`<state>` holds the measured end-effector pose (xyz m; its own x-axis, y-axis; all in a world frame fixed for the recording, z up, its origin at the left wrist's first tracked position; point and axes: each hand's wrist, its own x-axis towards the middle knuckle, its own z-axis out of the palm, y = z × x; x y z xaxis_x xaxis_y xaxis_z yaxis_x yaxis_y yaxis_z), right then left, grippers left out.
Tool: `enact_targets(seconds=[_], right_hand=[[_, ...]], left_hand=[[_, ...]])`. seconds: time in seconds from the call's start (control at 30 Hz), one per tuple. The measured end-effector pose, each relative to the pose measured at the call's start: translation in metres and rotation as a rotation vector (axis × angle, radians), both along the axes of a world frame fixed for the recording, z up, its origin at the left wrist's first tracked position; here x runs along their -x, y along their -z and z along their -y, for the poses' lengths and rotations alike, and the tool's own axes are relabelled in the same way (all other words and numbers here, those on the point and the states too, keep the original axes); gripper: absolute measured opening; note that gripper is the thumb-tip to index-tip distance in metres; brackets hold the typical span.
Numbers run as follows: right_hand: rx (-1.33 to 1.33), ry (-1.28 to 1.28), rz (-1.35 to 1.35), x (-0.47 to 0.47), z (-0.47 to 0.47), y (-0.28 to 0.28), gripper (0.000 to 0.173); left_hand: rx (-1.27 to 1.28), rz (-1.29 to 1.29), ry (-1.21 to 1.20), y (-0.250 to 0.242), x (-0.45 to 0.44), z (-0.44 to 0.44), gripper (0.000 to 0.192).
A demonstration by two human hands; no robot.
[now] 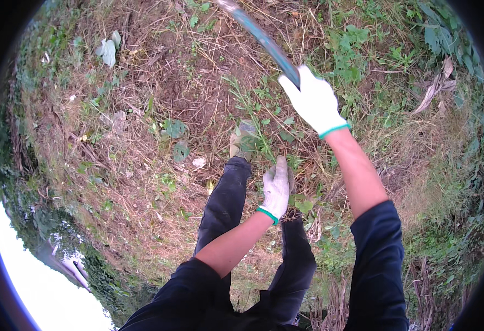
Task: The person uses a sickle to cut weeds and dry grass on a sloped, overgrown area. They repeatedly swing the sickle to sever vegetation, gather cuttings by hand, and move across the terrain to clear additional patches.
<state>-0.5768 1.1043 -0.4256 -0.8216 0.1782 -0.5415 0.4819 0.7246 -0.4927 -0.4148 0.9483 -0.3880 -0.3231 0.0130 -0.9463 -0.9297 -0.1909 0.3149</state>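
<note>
My right hand (314,99), in a white knit glove with a green cuff, grips a worn blue-green handle (267,43). The handle slants up and left, past the top edge of the picture, so whatever is at its far end is out of view. My left hand (277,186), in a soiled glove of the same kind, is low between my legs at the base of a leafy green weed (252,111). Its fingers point away from me; whether they are closed on the stems I cannot tell. The weed leans up and left over my shoe (244,138).
Dry grass and brown soil (180,87) lie around my feet, with scattered green weeds (353,45). A curled dead leaf (436,87) is at the right, a pale leaf (108,51) at the upper left. Dense vines (449,244) grow at the lower right.
</note>
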Motion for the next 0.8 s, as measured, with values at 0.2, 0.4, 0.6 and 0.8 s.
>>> enact_targets(seconds=[0.2,0.4,0.6,0.8], right_hand=[[-0.413,-0.405,-0.181,0.115,-0.047,0.067,0.032],[-0.590,-0.107,0.101,-0.072,-0.143,0.013,0.034],[-0.449,0.427,0.567,-0.358,-0.109,-0.083,0.033],[-0.351,0.550,0.722,-0.441,-0.039,-0.164,0.042]], left_hand=[[-0.021,0.018,-0.047,0.010,-0.001,0.005,0.055],[-0.010,0.063,-0.007,-0.003,0.008,0.003,0.060],[-0.050,0.066,-0.112,-0.004,0.015,-0.002,0.061],[-0.029,0.042,-0.035,0.001,-0.007,0.002,0.061]])
